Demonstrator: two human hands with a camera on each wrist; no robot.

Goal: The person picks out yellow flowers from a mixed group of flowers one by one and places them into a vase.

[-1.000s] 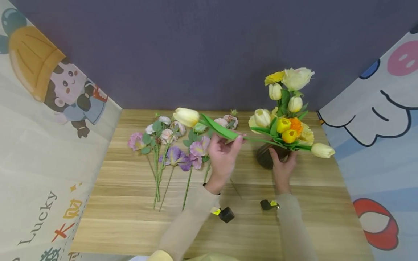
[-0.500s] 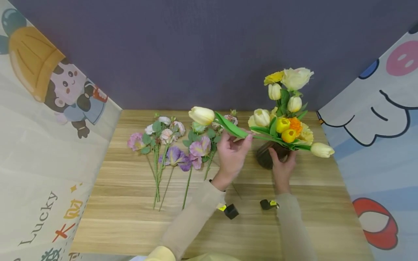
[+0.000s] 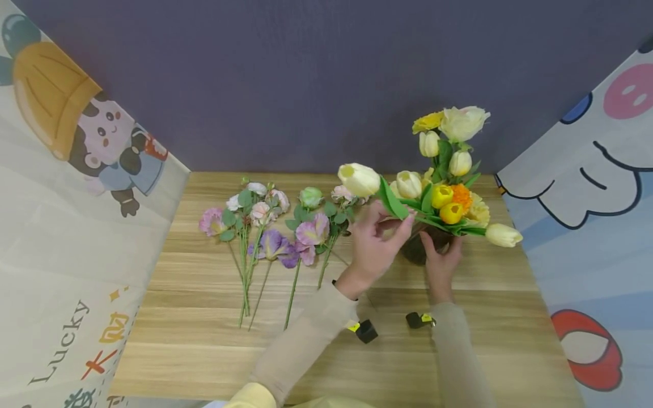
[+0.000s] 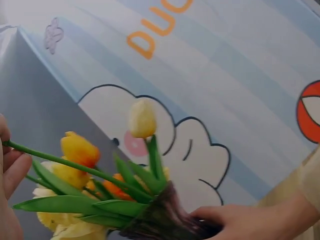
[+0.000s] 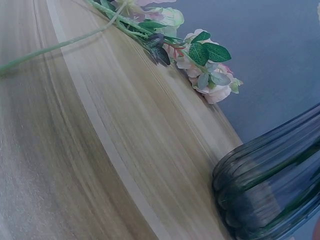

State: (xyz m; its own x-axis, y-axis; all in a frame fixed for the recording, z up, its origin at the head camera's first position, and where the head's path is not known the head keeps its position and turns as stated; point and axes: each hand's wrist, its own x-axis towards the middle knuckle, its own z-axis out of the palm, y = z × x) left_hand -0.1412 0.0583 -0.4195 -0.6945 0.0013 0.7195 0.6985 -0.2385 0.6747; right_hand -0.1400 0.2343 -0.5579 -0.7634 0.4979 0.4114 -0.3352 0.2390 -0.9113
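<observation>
In the head view my left hand (image 3: 374,243) pinches the green stem of a cream tulip (image 3: 359,179), its bloom pointing left. The left wrist view has this stem (image 4: 65,162) running from my left fingers to the mouth of the vase. My right hand (image 3: 442,260) grips the dark ribbed glass vase (image 3: 414,249), which is tilted. White and yellow tulips (image 3: 452,213), an orange flower (image 3: 462,197) and a large cream bloom (image 3: 465,123) fan out of it. Through the glass, in the right wrist view, stems show inside the vase (image 5: 270,190).
Left of the vase, several pink roses (image 3: 261,212), purple flowers (image 3: 275,245) and a green bud flower (image 3: 311,197) lie on the wooden table (image 3: 204,351). A dark wall (image 3: 306,85) rises behind, with printed panels at both sides.
My left hand has moved right with the cream tulip, bringing it close to the vase and across the other blooms. My right hand and the vase have stayed in place.
</observation>
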